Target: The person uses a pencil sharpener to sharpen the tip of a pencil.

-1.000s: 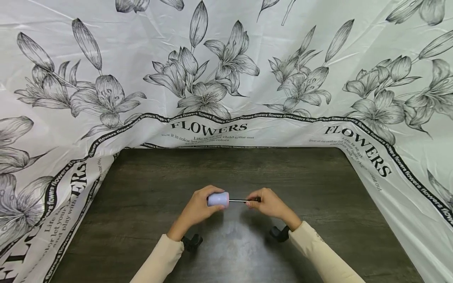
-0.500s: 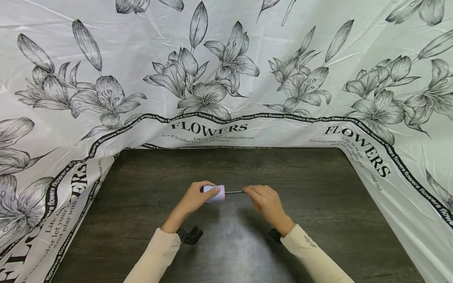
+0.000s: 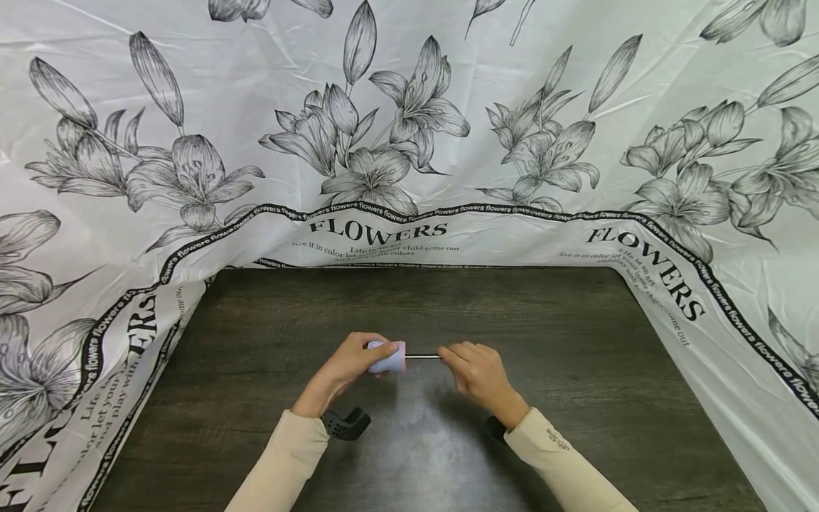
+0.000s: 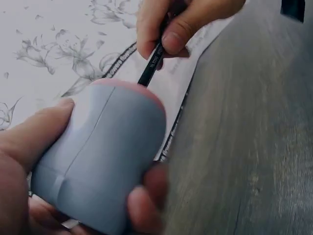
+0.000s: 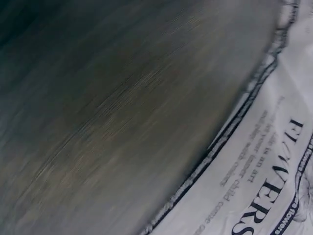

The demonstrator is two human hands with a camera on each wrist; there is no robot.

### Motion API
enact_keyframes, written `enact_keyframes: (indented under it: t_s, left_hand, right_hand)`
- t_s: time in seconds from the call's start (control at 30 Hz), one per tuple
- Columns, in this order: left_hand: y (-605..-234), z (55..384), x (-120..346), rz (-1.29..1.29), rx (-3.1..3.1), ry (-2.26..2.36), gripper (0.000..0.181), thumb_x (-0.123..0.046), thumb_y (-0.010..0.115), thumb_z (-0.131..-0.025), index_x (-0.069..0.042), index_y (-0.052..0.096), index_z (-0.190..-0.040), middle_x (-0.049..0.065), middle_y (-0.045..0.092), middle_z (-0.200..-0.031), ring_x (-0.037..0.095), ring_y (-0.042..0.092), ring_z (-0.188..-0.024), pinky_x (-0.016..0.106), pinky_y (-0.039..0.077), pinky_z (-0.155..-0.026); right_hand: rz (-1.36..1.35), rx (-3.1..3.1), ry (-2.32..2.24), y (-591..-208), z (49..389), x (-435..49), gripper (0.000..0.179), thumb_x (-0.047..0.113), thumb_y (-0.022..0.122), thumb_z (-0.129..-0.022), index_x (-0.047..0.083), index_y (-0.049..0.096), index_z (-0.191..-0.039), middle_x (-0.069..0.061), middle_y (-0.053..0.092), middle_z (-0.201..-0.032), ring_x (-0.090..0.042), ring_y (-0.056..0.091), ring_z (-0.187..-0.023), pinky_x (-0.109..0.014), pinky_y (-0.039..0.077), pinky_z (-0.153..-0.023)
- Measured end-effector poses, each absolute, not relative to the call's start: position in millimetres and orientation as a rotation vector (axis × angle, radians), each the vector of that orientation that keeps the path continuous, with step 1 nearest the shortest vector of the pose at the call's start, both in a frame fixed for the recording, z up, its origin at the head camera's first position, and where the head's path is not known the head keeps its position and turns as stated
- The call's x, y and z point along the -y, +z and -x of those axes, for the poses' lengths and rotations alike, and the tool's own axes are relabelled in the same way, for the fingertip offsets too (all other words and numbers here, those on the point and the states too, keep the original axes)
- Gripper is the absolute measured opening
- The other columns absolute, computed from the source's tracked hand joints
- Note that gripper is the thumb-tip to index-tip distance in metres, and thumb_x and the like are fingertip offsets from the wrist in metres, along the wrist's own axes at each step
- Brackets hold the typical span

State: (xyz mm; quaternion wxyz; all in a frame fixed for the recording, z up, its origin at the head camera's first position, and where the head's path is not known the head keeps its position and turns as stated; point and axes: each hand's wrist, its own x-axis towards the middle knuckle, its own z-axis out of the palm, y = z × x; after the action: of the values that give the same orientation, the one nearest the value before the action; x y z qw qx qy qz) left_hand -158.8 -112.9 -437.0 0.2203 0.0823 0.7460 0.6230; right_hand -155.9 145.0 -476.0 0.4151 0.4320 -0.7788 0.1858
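My left hand grips a lavender-blue pencil sharpener with a pink rim, lying sideways over the table. In the left wrist view the rounded body of the sharpener fills the middle, thumb on one side and fingertips on the other. A dark pencil runs from the pink end toward my right hand, which pinches it, back of the hand upward. Lettering shows on the pencil in the left wrist view, and its tip is hidden inside the sharpener. The right wrist view shows neither the right hand nor the pencil.
Under both hands is a dark wood-grain table. White cloth printed with lilies and "FLOWERS" hangs along its back and sides. A black wrist device sits at the left cuff.
My right hand has rolled over, from thumb side showing to back of hand upward, still pinching the pencil. Both hands have shifted slightly left, and the left thumb now lies across the sharpener.
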Motion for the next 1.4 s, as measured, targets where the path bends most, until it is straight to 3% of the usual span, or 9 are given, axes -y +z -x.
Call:
enact_keyframes:
  t_s: [0.13, 0.27, 0.43, 0.63, 0.83, 0.97, 1.17, 1.33, 1.4]
  left_hand:
    - [-442.5, 157.0, 109.2, -0.351, -2.266, 1.704, 0.032, -0.015, 0.071, -0.087, 0.006, 0.065, -0.109, 0.016, 0.063, -0.089, 0.013, 0.054, -0.068, 0.027, 0.048, -0.059]
    - [-440.7, 149.7, 103.4, -0.402, -2.389, 1.688, 0.037, -0.015, 0.079, -0.078, -0.003, 0.066, -0.11, 0.02, 0.063, -0.102, 0.016, 0.056, -0.075, 0.028, 0.049, -0.061]
    - [-443.0, 143.9, 98.8, -0.477, -2.446, 1.737, 0.04, -0.015, 0.082, -0.074, -0.009, 0.066, -0.11, 0.016, 0.064, -0.11, 0.02, 0.059, -0.081, 0.028, 0.051, -0.064]
    - [-452.3, 144.1, 97.3, -0.727, -2.574, 1.736, 0.042, -0.008, 0.082, -0.071, -0.01, 0.067, -0.11, 0.009, 0.064, -0.117, 0.027, 0.063, -0.101, 0.032, 0.053, -0.078]
    - [-455.3, 143.4, 100.4, -0.662, -2.671, 1.602, 0.039, -0.016, 0.08, -0.076, -0.014, 0.066, -0.112, 0.006, 0.065, -0.114, 0.02, 0.063, -0.09, 0.028, 0.052, -0.071]
    - [-452.0, 145.0, 106.5, -0.526, -2.562, 1.603, 0.038, -0.022, 0.074, -0.084, -0.012, 0.063, -0.119, 0.012, 0.064, -0.112, 0.014, 0.058, -0.079, 0.025, 0.049, -0.064]
    - [-445.3, 151.0, 115.2, -0.437, -2.251, 1.719, 0.041, -0.019, 0.066, -0.091, 0.0, 0.058, -0.126, 0.022, 0.06, -0.112, 0.015, 0.059, -0.084, 0.028, 0.051, -0.071]
    - [-439.0, 154.1, 117.2, -0.362, -2.177, 1.737, 0.038, -0.023, 0.058, -0.096, 0.004, 0.058, -0.123, 0.017, 0.061, -0.098, 0.016, 0.058, -0.077, 0.029, 0.052, -0.067]
    - [-436.5, 154.6, 117.4, -0.351, -2.144, 1.749, 0.039, -0.025, 0.056, -0.098, 0.006, 0.058, -0.121, 0.013, 0.061, -0.091, 0.017, 0.06, -0.073, 0.03, 0.054, -0.065]
  right_hand:
    - [-1.086, 2.343, 0.786, -468.4, 154.2, -146.0, 0.012, 0.011, 0.064, -0.09, 0.006, 0.075, -0.091, 0.002, 0.063, -0.065, 0.001, 0.039, -0.046, -0.013, 0.03, -0.044]
    - [-0.953, 2.758, 1.291, -454.3, 157.6, -151.1, 0.016, 0.009, 0.063, -0.09, 0.0, 0.074, -0.099, -0.005, 0.065, -0.064, 0.003, 0.038, -0.046, -0.018, 0.036, -0.049]
    - [-0.977, 2.903, 1.623, -445.1, 167.4, -160.3, 0.02, 0.008, 0.055, -0.095, -0.001, 0.073, -0.095, -0.001, 0.049, -0.055, -0.003, 0.029, -0.044, -0.021, 0.031, -0.046]
    - [-1.108, 2.929, 1.815, -444.2, 173.6, -162.5, 0.029, 0.006, 0.045, -0.1, -0.005, 0.066, -0.084, 0.004, 0.036, -0.055, -0.003, 0.023, -0.046, -0.02, 0.025, -0.047]
    - [-1.063, 2.971, 1.364, -442.7, 167.6, -159.7, 0.015, 0.018, 0.058, -0.096, 0.007, 0.068, -0.098, 0.0, 0.06, -0.066, 0.001, 0.041, -0.047, -0.02, 0.036, -0.048]
    - [-1.019, 2.805, 0.995, -443.4, 162.0, -157.2, 0.024, 0.021, 0.073, -0.084, 0.013, 0.065, -0.105, 0.003, 0.069, -0.086, -0.001, 0.057, -0.063, -0.02, 0.045, -0.057]
    - [-1.015, 2.383, 0.681, -450.8, 158.7, -153.3, 0.021, 0.012, 0.079, -0.076, 0.015, 0.068, -0.093, 0.005, 0.069, -0.086, -0.007, 0.062, -0.068, -0.021, 0.048, -0.056]
    - [-1.068, 2.014, 0.469, -455.5, 159.4, -148.4, 0.007, 0.012, 0.067, -0.089, 0.008, 0.069, -0.093, -0.001, 0.068, -0.086, -0.013, 0.063, -0.069, -0.025, 0.046, -0.055]
    - [-1.068, 1.924, 0.408, -457.0, 158.9, -147.4, 0.014, 0.015, 0.059, -0.095, 0.008, 0.07, -0.092, -0.002, 0.068, -0.086, -0.014, 0.063, -0.069, -0.025, 0.045, -0.055]
